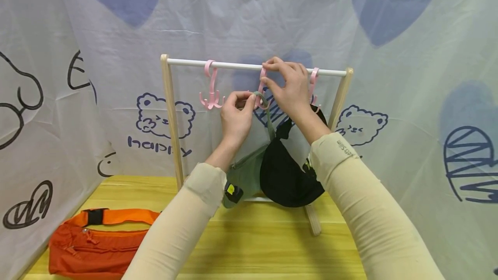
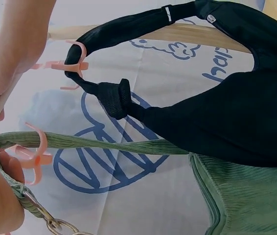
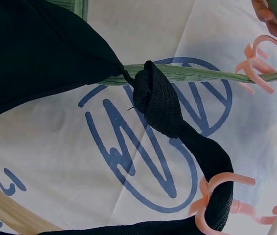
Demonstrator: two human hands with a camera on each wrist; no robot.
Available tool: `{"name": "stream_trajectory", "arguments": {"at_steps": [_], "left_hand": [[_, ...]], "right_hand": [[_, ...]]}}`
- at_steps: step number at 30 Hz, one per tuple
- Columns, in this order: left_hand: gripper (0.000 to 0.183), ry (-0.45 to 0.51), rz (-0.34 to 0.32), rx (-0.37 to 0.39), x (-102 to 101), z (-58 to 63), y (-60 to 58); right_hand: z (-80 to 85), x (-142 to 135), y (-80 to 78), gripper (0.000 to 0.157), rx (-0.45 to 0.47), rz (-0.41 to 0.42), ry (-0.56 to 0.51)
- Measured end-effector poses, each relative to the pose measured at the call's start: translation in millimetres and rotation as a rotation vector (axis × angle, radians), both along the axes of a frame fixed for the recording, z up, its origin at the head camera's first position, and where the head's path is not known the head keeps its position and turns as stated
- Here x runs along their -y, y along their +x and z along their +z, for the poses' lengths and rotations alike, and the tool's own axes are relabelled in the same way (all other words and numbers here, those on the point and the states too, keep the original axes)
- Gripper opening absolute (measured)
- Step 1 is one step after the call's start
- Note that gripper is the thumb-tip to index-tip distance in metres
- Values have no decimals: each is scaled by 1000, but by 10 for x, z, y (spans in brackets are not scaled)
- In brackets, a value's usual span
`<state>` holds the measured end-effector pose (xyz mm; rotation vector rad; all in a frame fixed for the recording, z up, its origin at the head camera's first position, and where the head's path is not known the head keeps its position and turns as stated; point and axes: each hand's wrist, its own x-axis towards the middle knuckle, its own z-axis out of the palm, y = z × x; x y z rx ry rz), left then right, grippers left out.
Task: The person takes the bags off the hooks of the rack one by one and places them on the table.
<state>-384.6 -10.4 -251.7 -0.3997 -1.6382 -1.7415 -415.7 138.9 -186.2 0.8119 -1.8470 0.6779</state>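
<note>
My left hand (image 1: 238, 118) pinches the green corduroy strap (image 2: 94, 142) at the middle pink hook (image 1: 262, 82). The strap passes over that hook's prongs, and a metal chain (image 2: 55, 224) joins it near my fingers. Below hangs the green bag (image 1: 247, 171), partly behind the black bag (image 1: 288, 176). With thumb and fingertips, my right hand (image 1: 291, 87) holds the upper part of the middle hook just under the rail. The black bag's knotted strap (image 3: 160, 105) hangs on the right pink hook (image 3: 208, 196).
A white rail (image 1: 237, 65) runs between wooden posts (image 1: 173, 120). The left pink hook (image 1: 212, 87) hangs on it. An orange-red waist bag (image 1: 97, 245) lies on the wood-grain table (image 1: 249, 245) at the front left. Printed cloth (image 1: 249, 12) stands behind.
</note>
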Motion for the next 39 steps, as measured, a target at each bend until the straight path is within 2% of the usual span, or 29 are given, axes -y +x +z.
{"name": "stream_trajectory", "arguments": {"at_steps": [10, 23, 32, 39], "left_hand": [[15, 21, -2, -39, -43, 40, 0], [16, 65, -12, -7, -97, 76, -8], [17, 57, 32, 11, -114, 117, 5], [17, 61, 8, 15, -128, 96, 18]], "right_hand": [[1, 4, 8, 33, 25, -1, -9], [7, -4, 20, 34, 37, -4, -14], [14, 4, 40, 36, 47, 0, -16], [13, 12, 40, 35, 46, 7, -27]]}}
